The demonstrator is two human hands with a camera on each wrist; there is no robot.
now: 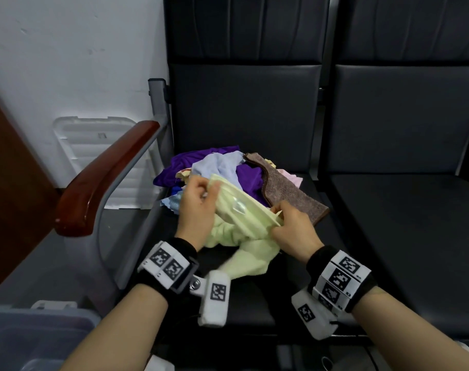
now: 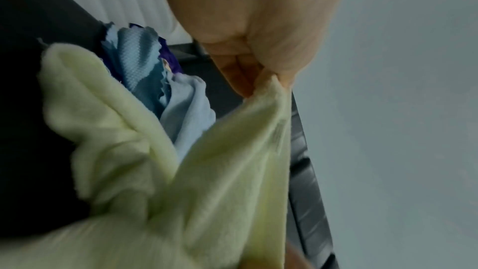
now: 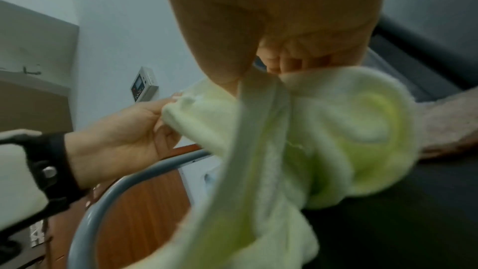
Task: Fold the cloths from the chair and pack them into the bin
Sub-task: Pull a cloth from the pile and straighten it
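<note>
A pale yellow-green cloth (image 1: 238, 226) is held above the black chair seat (image 1: 295, 285), its lower part hanging crumpled. My left hand (image 1: 198, 199) pinches its upper left edge, and the left wrist view shows the cloth (image 2: 227, 171) caught between thumb and fingers (image 2: 240, 77). My right hand (image 1: 292, 226) grips the right edge; the cloth (image 3: 323, 140) bunches below its curled fingers (image 3: 284, 60). Behind lies a pile of cloths: purple (image 1: 174, 170), light blue (image 1: 220, 164), brown (image 1: 287, 188) and pink (image 1: 292, 178). A clear plastic bin (image 1: 27, 336) stands at the lower left.
A wooden armrest (image 1: 105, 178) on a grey metal frame (image 1: 107, 210) borders the seat's left side. A white bin lid (image 1: 94, 145) leans on the wall behind it. A second black seat (image 1: 404, 210) adjoins on the right. A brown wooden panel (image 1: 11, 183) stands at far left.
</note>
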